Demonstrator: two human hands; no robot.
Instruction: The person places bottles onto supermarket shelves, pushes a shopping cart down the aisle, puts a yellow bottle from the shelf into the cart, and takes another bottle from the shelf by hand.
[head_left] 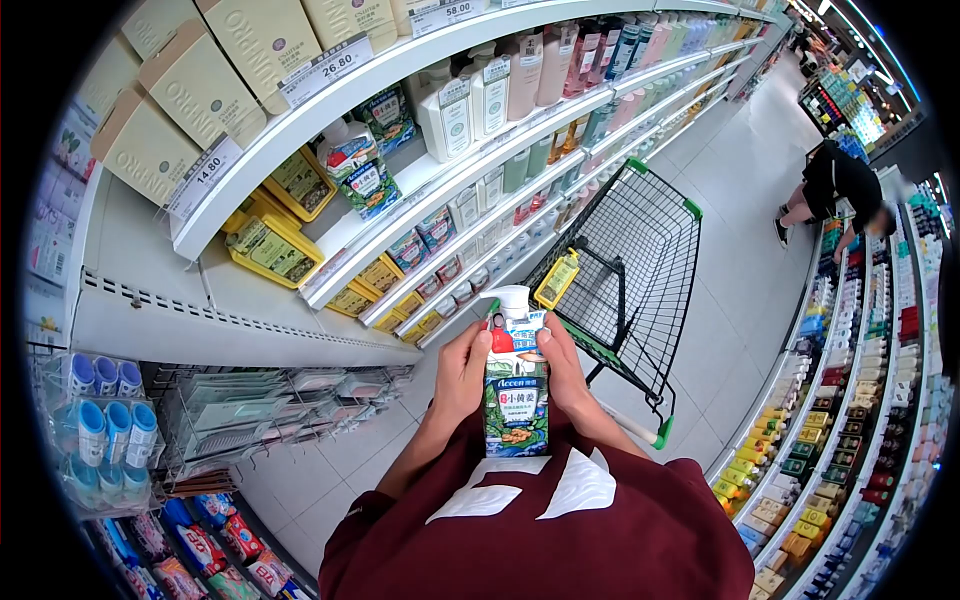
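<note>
A pump bottle (516,410) with a white pump head and a colourful green, blue and red label stands upright in front of my chest. My left hand (463,368) grips its left side near the shoulder, thumb on the front. On the opposite side, my right hand (567,370) holds it the same way, fingers mostly hidden behind. Similarly labelled bottles (362,180) stand on the shelf at the upper left, beside yellow bottles (275,250). Beyond my hands is a shopping cart (665,270), with a yellow bottle (557,278) at its near left side.
Shelves of toiletries (560,115) run along the left, with cream boxes (200,85) and price tags. Another stocked shelf (800,450) lines the right. A person (840,185) in dark clothes bends toward it. Hanging packets (250,410) are at the lower left. Tiled floor (740,200) lies between.
</note>
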